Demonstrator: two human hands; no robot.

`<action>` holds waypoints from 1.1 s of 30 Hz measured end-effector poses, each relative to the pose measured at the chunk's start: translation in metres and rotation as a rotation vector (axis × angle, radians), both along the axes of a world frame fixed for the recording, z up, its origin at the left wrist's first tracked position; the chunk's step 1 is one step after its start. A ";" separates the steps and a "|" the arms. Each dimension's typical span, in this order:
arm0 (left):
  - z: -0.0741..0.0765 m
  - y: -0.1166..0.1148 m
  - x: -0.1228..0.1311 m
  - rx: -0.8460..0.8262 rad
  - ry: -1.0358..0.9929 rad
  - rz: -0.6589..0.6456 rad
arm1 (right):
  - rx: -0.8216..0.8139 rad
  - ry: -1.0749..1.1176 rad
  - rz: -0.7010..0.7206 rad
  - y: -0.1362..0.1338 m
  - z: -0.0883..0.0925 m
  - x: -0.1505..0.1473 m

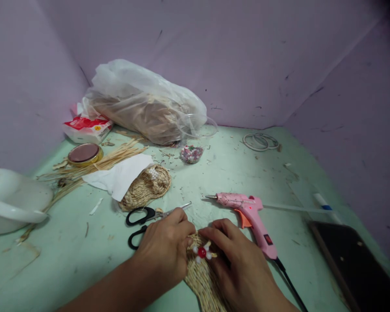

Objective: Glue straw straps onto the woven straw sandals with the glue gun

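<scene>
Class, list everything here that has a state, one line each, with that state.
left hand: curled, touching woven straw piece
right hand: fingers flat on it
woven straw piece: flat, bead flower on top
scissors: lying flat, handles apart
glue gun: on its side, corded
plastic bag: stuffed, lying down

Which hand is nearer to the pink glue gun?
Right. The right hand lies just beside the glue gun; the left hand is farther off, across the woven piece, by the scissors.

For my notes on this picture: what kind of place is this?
Probably a small craft workspace: a pink glue gun, black scissors and loose straw lie on the green table, near a woven straw piece.
</scene>
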State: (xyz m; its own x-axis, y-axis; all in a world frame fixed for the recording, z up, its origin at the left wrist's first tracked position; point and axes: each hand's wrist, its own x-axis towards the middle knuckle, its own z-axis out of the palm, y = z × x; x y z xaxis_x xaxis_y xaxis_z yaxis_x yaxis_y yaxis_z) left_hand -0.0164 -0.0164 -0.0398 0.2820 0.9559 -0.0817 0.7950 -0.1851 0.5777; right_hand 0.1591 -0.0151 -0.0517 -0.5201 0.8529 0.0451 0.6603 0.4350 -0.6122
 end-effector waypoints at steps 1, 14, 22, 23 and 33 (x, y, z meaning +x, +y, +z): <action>0.000 0.000 0.000 -0.001 0.000 0.003 | 0.002 -0.002 -0.001 0.000 0.000 0.000; 0.000 0.001 -0.002 -0.031 -0.042 -0.007 | -0.060 0.011 -0.008 0.001 0.004 0.003; 0.019 0.008 -0.009 0.069 -0.162 0.116 | -0.323 0.210 -0.126 0.000 0.022 0.040; 0.026 0.004 -0.010 0.144 -0.137 0.199 | -0.324 0.150 -0.151 -0.002 0.024 0.042; 0.026 -0.066 0.023 -0.343 0.069 0.172 | -0.137 -0.193 -0.175 -0.021 0.025 0.030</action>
